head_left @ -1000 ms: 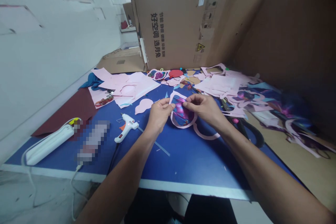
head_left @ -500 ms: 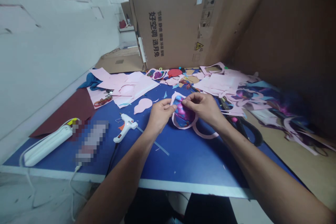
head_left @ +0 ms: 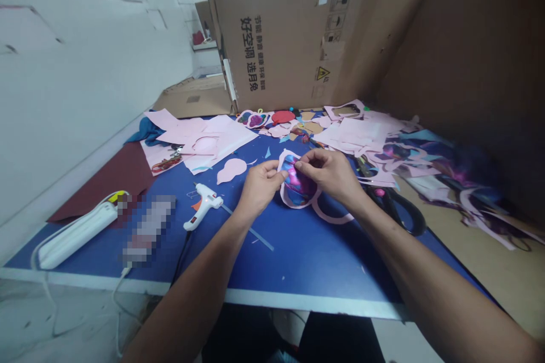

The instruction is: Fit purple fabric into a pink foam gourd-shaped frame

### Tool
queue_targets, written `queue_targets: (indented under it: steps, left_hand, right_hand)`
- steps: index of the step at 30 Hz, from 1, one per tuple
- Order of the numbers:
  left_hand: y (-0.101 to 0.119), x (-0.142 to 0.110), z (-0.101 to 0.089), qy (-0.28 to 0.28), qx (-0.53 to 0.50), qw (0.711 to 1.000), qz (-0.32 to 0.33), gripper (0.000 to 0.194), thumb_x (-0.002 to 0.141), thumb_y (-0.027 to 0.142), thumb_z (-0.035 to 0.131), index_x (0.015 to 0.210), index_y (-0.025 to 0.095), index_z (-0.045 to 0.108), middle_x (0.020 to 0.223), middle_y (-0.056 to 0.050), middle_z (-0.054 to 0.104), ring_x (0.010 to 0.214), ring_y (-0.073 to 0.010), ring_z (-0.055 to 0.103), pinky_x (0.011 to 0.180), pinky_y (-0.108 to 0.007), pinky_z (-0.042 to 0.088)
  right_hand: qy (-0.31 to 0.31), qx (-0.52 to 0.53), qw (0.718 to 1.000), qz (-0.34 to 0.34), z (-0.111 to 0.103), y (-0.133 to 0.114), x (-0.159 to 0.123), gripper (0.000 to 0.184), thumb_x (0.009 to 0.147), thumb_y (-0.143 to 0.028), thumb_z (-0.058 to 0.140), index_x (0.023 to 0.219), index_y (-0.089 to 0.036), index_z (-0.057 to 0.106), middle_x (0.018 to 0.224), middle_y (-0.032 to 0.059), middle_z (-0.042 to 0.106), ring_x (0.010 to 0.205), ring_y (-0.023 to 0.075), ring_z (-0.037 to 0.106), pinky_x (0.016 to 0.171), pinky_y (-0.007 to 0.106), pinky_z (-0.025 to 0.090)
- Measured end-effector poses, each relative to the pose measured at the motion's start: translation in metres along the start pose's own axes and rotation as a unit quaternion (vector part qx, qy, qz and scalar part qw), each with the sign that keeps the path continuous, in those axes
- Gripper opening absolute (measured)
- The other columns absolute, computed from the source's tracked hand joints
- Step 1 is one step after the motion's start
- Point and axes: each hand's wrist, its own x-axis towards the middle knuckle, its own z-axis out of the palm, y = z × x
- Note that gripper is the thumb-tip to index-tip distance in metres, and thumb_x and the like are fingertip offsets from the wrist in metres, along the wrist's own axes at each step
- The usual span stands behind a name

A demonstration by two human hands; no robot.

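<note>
Between my two hands is a rounded pink paper cutout (head_left: 297, 187) with shiny blue and purple material filling its middle. My left hand (head_left: 263, 184) pinches its left edge between thumb and fingers. Over its upper right side, my right hand (head_left: 330, 173) is closed, thumb and forefinger pressed on the shiny material. A curved pink paper strip (head_left: 334, 216) lies just below my right hand. To the left of my hands rests a white glue gun (head_left: 203, 206) with a clear glue stick (head_left: 251, 231) sticking out of its back.
A pink gourd-shaped cutout (head_left: 232, 170), pink paper sheets (head_left: 221, 136) and scraps lie across the back. At the right are black-handled scissors (head_left: 402, 210) and a scrap pile (head_left: 426, 153). A white power strip (head_left: 79, 236) lies left. A large cardboard box (head_left: 289, 28) stands behind.
Both hands keep nearly the same place and grip. The cutout has tilted slightly, and the shine on its middle looks a little different.
</note>
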Motion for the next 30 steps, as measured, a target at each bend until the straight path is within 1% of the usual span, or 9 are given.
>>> queue_targets:
  steps: [5,11,16,18,21,23,26,28,30]
  left_hand:
    - [-0.001,0.001,0.000,0.003,0.003,1.000,-0.005,0.029,0.077,0.031,0.091,0.101,0.016,0.085,0.071,-0.003,0.077,0.064,-0.0161,0.068,0.067,-0.028,0.053]
    - [0.001,0.000,0.001,0.006,0.015,1.000,-0.003,0.027,0.076,0.032,0.090,0.098,0.017,0.084,0.069,-0.002,0.076,0.061,-0.0151,0.065,0.065,-0.026,0.052]
    - [-0.001,0.000,-0.003,0.018,0.032,0.999,0.000,0.026,0.076,0.034,0.088,0.097,0.018,0.084,0.069,-0.001,0.074,0.061,-0.0153,0.065,0.064,-0.026,0.051]
    - [-0.002,0.001,-0.004,0.025,0.041,0.999,0.002,0.026,0.077,0.034,0.088,0.096,0.018,0.084,0.067,0.000,0.072,0.059,-0.0142,0.062,0.063,-0.026,0.049]
    - [-0.003,0.002,-0.005,0.030,0.043,0.999,0.000,0.026,0.076,0.034,0.089,0.096,0.018,0.084,0.064,0.001,0.069,0.057,-0.0136,0.059,0.062,-0.026,0.047]
    - [-0.003,0.002,-0.005,0.031,0.036,0.999,-0.001,0.028,0.075,0.035,0.091,0.096,0.018,0.084,0.066,0.000,0.070,0.057,-0.0138,0.059,0.061,-0.026,0.046]
    - [-0.002,0.002,-0.005,0.031,0.037,0.999,0.000,0.030,0.073,0.036,0.093,0.096,0.018,0.084,0.067,0.000,0.071,0.056,-0.0129,0.058,0.059,-0.025,0.045]
    - [-0.002,0.002,-0.005,0.030,0.039,0.999,0.001,0.031,0.074,0.037,0.093,0.097,0.019,0.085,0.066,0.001,0.071,0.055,-0.0125,0.057,0.059,-0.024,0.045]
    - [-0.002,0.002,-0.005,0.027,0.036,0.999,-0.001,0.032,0.074,0.038,0.093,0.098,0.019,0.085,0.067,0.000,0.073,0.056,-0.0133,0.060,0.060,-0.025,0.047]
  right_hand:
    - [0.004,-0.015,1.000,-0.003,0.000,0.001,0.000,0.029,0.089,-0.048,0.079,0.078,-0.022,0.074,0.069,0.0026,0.071,0.060,0.0176,0.058,0.058,0.033,0.039]
    - [-0.001,-0.012,1.000,-0.005,0.000,0.002,0.000,0.025,0.089,-0.045,0.079,0.080,-0.022,0.073,0.073,0.0029,0.073,0.062,0.0179,0.059,0.060,0.033,0.042]
    - [-0.001,0.099,0.995,0.024,-0.002,0.004,0.004,0.030,0.087,-0.051,0.081,0.091,-0.023,0.070,0.077,0.0018,0.071,0.069,0.0186,0.062,0.064,0.032,0.048]
    - [0.004,0.141,0.989,0.040,-0.005,0.005,0.007,0.036,0.087,-0.056,0.081,0.098,-0.023,0.070,0.074,-0.0004,0.067,0.068,0.0175,0.059,0.063,0.031,0.047]
    - [-0.022,0.158,0.985,0.064,-0.010,0.005,0.009,0.043,0.087,-0.063,0.080,0.097,-0.022,0.072,0.073,-0.0012,0.065,0.066,0.0156,0.056,0.061,0.030,0.045]
    - [-0.049,0.164,0.982,0.083,-0.012,0.004,0.009,0.046,0.082,-0.064,0.085,0.095,-0.021,0.074,0.077,0.0003,0.069,0.067,0.0157,0.058,0.062,0.030,0.047]
    - [-0.089,0.187,0.970,0.125,-0.010,0.002,0.007,0.051,0.069,-0.058,0.098,0.096,-0.021,0.076,0.084,0.0035,0.078,0.069,0.0184,0.066,0.064,0.032,0.054]
    - [-0.105,0.185,0.967,0.139,-0.008,0.000,0.006,0.051,0.064,-0.055,0.102,0.092,-0.021,0.076,0.081,0.0037,0.078,0.065,0.0186,0.066,0.060,0.031,0.054]
    - [-0.106,0.170,0.970,0.138,-0.007,-0.001,0.004,0.048,0.063,-0.055,0.102,0.084,-0.021,0.075,0.074,0.0022,0.076,0.060,0.0169,0.063,0.055,0.030,0.051]
